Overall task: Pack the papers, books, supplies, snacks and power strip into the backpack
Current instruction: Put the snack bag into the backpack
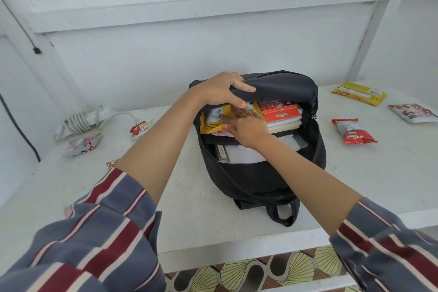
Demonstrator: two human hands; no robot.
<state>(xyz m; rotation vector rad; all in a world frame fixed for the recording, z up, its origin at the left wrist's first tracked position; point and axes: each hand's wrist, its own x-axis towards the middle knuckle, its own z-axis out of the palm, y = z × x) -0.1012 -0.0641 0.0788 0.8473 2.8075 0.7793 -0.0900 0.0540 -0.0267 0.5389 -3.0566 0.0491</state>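
Black backpack [265, 180] lies open; left hand [221, 89] grips its flap [282, 87], right hand [247, 125] presses straight fingers on the yellow packet [209, 128] inside.

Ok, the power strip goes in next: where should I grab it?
Probably grip the power strip across its middle, over the coiled cord, from above: it lies flat, and the coils bind cord to body there, leaving only a short loose loop.
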